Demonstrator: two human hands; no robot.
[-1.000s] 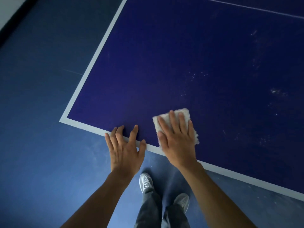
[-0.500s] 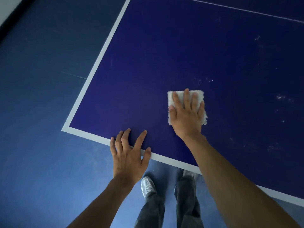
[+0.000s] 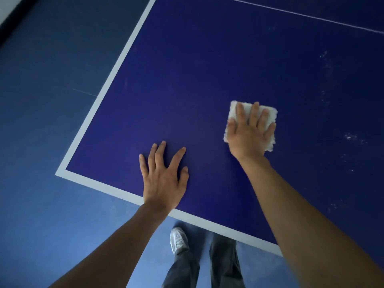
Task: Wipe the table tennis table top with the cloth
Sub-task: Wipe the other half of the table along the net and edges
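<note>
Mid-wipe, by the look of it: pressing the white cloth (image 3: 246, 110) flat against the table tennis table top (image 3: 207, 69) with the right hand (image 3: 249, 138), fingers (image 3: 254, 113) straight and a little spread over it, nothing curled round it, well in from the near white border (image 3: 207, 224). Bracing with the left hand (image 3: 164, 179) nearer the corner, fingers splayed and flat on the bare blue, holding nothing, wrist crossing that border. Probably far from done, judging by pale specks and smears (image 3: 351, 137) well to the right of the cloth and farther up. Next, most likely, sliding the cloth right and away toward those marks, keeping even palm pressure to stop it bunching or slipping out. Plenty of open blue ahead and rightward, up to the thin centre line (image 3: 301, 15). Tighter on the left: side border (image 3: 109, 80) and corner close by, then only floor (image 3: 41, 142) and a pale shoe (image 3: 178, 240) below, so easing off before either rim.
</note>
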